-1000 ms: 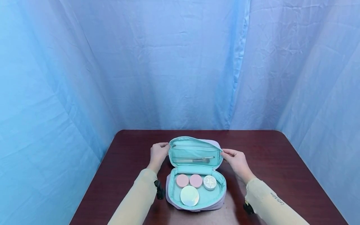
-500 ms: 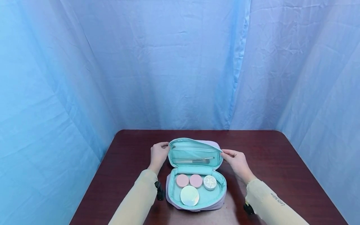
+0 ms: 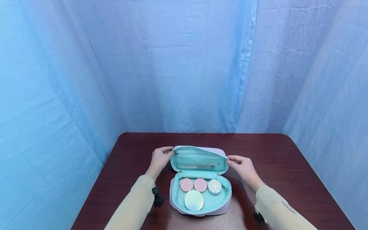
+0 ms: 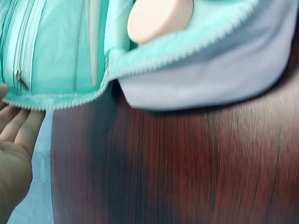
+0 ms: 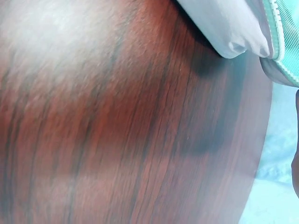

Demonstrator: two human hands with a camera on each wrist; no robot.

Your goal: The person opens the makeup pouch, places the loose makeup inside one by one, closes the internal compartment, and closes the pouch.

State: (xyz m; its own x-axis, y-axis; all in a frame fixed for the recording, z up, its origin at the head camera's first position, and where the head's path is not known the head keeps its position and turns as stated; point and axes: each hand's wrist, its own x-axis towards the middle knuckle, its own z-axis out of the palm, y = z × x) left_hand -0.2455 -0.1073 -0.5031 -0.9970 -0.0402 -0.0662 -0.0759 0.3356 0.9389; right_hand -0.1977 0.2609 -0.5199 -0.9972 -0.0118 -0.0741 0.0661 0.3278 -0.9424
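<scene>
A lilac cosmetic bag [image 3: 225, 207] with a mint lining lies unzipped on the table, its lid [image 3: 184, 159] raised at the back. My left hand [image 3: 160, 158] pinches the lid's left rim, and my right hand [image 3: 244, 167] pinches the right rim. In the left wrist view the fingers [image 4: 25, 130] lie under the zipper edge. Two pink round jars [image 3: 186, 185], a white star-topped jar [image 3: 214, 187] and a larger shiny round compact [image 3: 194, 200] sit in the base. Makeup brushes [image 3: 211, 166] show behind the lid's mesh pocket. The right wrist view catches only a sliver of hand.
The dark red wood-grain table [image 3: 129, 179] extends around the bag on all sides. Light blue curtains [image 3: 184, 64] hang behind the table and along both sides. A black strap device [image 3: 157, 197] is worn on each wrist.
Both hands have tipped the lid forward a little; its top edge sits lower in the head view and its inside looks more foreshortened. The jars and compact have stayed put.
</scene>
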